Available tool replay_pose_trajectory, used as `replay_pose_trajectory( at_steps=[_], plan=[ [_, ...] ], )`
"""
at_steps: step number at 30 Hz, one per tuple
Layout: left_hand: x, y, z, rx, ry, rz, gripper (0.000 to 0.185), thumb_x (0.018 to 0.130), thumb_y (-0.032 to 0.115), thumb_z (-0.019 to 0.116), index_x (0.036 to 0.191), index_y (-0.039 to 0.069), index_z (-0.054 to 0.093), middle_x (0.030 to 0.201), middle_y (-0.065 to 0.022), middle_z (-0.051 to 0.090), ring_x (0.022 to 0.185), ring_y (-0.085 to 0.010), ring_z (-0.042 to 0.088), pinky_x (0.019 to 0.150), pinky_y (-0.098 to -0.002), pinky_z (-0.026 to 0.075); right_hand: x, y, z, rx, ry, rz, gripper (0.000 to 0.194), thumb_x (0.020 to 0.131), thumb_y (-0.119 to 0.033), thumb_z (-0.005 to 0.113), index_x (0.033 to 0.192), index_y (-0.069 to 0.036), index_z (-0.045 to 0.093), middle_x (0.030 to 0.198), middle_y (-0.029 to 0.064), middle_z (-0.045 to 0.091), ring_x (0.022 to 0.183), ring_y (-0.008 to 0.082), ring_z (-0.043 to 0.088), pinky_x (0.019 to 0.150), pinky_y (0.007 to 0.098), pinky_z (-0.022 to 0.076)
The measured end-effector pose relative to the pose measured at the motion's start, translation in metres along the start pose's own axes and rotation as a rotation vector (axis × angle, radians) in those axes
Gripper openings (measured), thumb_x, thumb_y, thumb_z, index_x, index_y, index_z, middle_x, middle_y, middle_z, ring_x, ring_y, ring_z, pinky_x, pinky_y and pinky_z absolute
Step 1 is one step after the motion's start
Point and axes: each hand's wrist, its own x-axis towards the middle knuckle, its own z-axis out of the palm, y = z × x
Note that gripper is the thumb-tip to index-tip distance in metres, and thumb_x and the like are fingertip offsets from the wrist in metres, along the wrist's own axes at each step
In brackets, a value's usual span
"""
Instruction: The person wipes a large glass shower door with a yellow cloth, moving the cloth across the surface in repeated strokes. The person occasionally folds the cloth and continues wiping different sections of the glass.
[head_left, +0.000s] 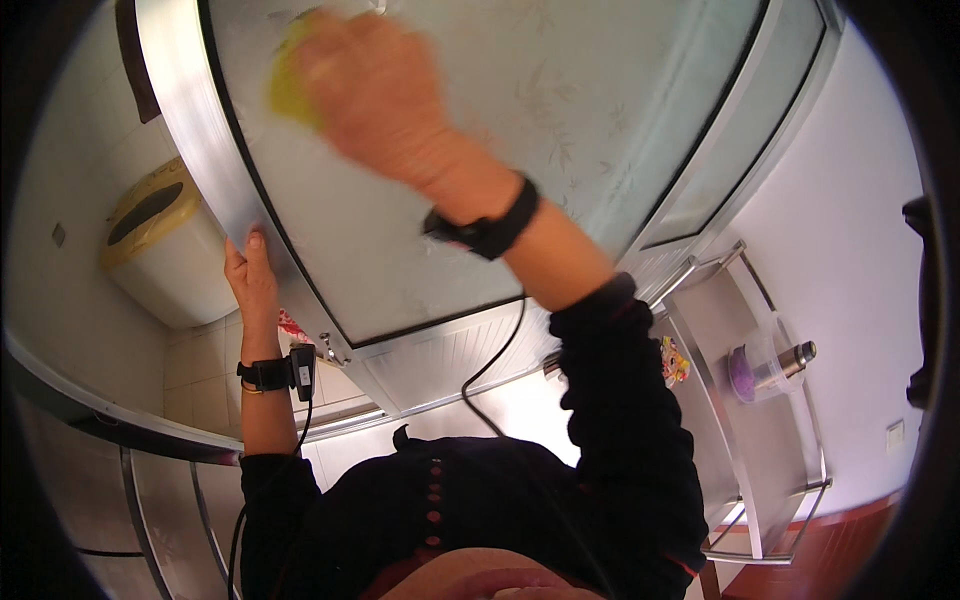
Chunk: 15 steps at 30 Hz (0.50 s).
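Observation:
A sliding or swinging door with a metal frame and a frosted glass pane (465, 247) patterned with leaves stands before me. My right hand (375, 97), blurred, presses a yellow-green cloth or sponge (289, 82) against the upper left of the pane. The cloth's far side is hidden by my fingers. My left hand (253, 277) grips the door's metal edge (244, 195), thumb on the front face and fingers round the side. Below that hand a metal door handle (330, 351) sticks out from the frame.
Behind the door's edge, at left, is a white bin-like container with a yellow lid (161, 217). A metal rack (720, 405) at right holds a clear plastic tub (750, 367) and a steel flask (796, 358). Black cables (474, 382) run from both wrist straps.

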Motion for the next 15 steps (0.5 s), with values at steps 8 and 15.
replay_pose_trajectory(
  at_steps=[8, 15],
  plan=[
    [0.001, 0.001, -0.002, 0.018, -0.023, -0.033, 0.029, 0.095, 0.019, 0.045, 0.113, -0.002, 0.051, 0.105, -0.0035, 0.055, 0.096, -0.0111, 0.049, 0.086, -0.0256, 0.039, -0.034, -0.016, -0.005, -0.049, -0.056, -0.032, 0.037, 0.064, -0.013, 0.063, 0.100, -0.014, 0.056, 0.115, 0.0062, 0.055, 0.092, 0.0201, 0.052, 0.066, 0.0342, 0.0417],
    [0.006, -0.011, -0.012, 0.136, 0.015, 0.069, 0.034, 0.096, 0.028, 0.046, 0.110, -0.002, 0.051, 0.088, 0.0021, 0.048, 0.080, -0.0063, 0.042, 0.070, -0.0213, 0.037, -0.107, 0.132, -0.100, -0.319, 0.158, 0.360, 0.070, 0.066, -0.028, 0.077, 0.121, -0.001, 0.043, 0.114, 0.0157, 0.052, 0.100, 0.0307, 0.052, 0.084, 0.0392, 0.0445]
  ],
)
